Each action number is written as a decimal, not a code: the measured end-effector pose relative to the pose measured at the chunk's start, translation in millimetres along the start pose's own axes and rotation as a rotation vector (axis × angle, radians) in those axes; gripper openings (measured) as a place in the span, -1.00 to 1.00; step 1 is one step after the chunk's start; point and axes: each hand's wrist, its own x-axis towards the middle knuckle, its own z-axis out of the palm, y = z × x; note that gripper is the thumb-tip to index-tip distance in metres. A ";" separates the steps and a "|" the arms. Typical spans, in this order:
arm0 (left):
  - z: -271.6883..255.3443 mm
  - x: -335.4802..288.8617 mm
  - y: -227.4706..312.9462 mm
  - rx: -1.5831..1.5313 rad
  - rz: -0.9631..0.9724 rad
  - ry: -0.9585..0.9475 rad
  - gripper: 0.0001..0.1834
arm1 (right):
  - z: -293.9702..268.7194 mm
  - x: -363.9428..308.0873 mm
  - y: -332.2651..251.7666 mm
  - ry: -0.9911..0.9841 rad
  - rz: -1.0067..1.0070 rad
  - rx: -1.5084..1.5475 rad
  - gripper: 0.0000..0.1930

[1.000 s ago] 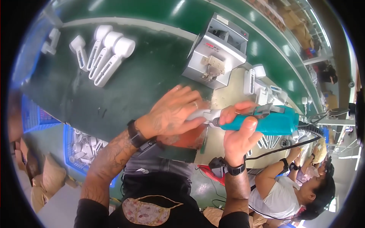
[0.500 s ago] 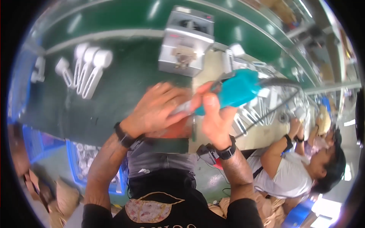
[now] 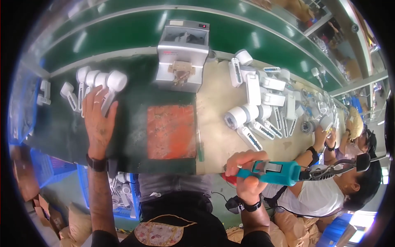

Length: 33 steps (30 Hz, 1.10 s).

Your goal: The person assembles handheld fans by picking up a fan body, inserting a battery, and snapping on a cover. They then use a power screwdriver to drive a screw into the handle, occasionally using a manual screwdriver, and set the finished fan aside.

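Note:
On the left of the bench my left hand lies over a cluster of white round-headed parts with slotted arms. Its fingers are stretched out and reach onto the arms, partly hiding them. My right hand is wrapped round a teal power screwdriver in front of the bench's near edge. The tool lies roughly level, its cable end toward the right. A worn orange-red mat lies bare on the bench between my hands.
A grey screw-feeder machine stands at the back middle. Several white assemblies crowd the right side of the bench. Blue crates sit below at left. A co-worker works close by on the right.
My hands have moved apart from the middle. The left went left onto the white parts; the right drew back toward me and right with the screwdriver.

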 end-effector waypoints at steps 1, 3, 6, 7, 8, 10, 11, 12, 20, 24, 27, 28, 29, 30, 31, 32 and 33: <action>-0.4 9.2 19.3 -0.150 0.005 0.018 -0.68 | -3.9 0.8 -0.2 0.005 -0.003 -0.005 -0.28; -8.4 20.8 70.5 -0.496 -0.017 -0.073 -0.69 | -8.3 -2.1 -7.5 0.040 -0.001 0.044 -0.27; 36.4 48.5 164.4 -0.910 0.050 -0.223 -0.68 | -17.4 -6.8 -2.2 0.051 -0.024 0.034 -0.27; 49.6 66.1 187.6 -1.052 0.037 -0.418 -0.66 | -16.3 -6.7 -0.8 0.060 -0.023 0.038 -0.27; 70.4 77.7 212.7 -1.092 -0.001 -0.465 -0.60 | -15.5 -7.4 -3.3 0.043 -0.019 0.024 -0.28; 110.2 98.7 249.6 -0.987 -0.094 -0.537 -0.49 | -10.4 -12.2 -11.3 0.014 0.003 0.043 -0.28; 138.1 99.7 260.7 -0.922 -0.090 -0.500 -0.44 | -8.6 -13.0 -13.4 -0.004 0.031 0.061 -0.29; 157.4 101.9 270.2 -0.861 -0.084 -0.471 -0.40 | -10.6 -17.3 -11.9 -0.038 0.019 0.061 -0.31; 162.5 115.8 295.2 -1.359 -0.562 -0.632 -0.51 | -31.7 -34.6 -18.3 -0.001 0.079 0.124 -0.27; 92.4 102.6 263.2 -1.083 -0.268 -0.434 -0.58 | -32.7 -31.4 -4.3 0.000 -0.012 0.165 -0.39; 54.7 77.1 214.9 -0.879 0.232 -0.167 -0.67 | -34.3 -27.1 0.6 -0.052 -0.046 0.164 -0.38; 50.0 65.7 199.8 -0.867 0.224 -0.184 -0.67 | -33.0 -24.6 3.8 -0.057 -0.030 0.159 -0.35; 39.7 56.6 181.9 -0.813 0.314 -0.142 -0.69 | -28.7 -20.5 3.8 -0.072 -0.016 0.159 -0.32; 33.5 46.8 167.8 -0.765 0.405 -0.108 -0.70 | -25.5 -17.3 5.5 -0.074 -0.012 0.151 -0.31; 28.4 37.9 157.4 -0.757 0.394 -0.125 -0.70 | -19.0 -14.3 5.6 -0.078 0.005 0.162 -0.31; 23.3 32.0 147.5 -0.663 0.373 -0.274 -0.68 | -11.7 -7.3 3.5 -0.071 0.004 0.111 -0.28; 20.1 27.1 138.8 -0.571 0.350 -0.420 -0.66 | -5.5 -2.2 3.3 -0.064 0.002 0.056 -0.26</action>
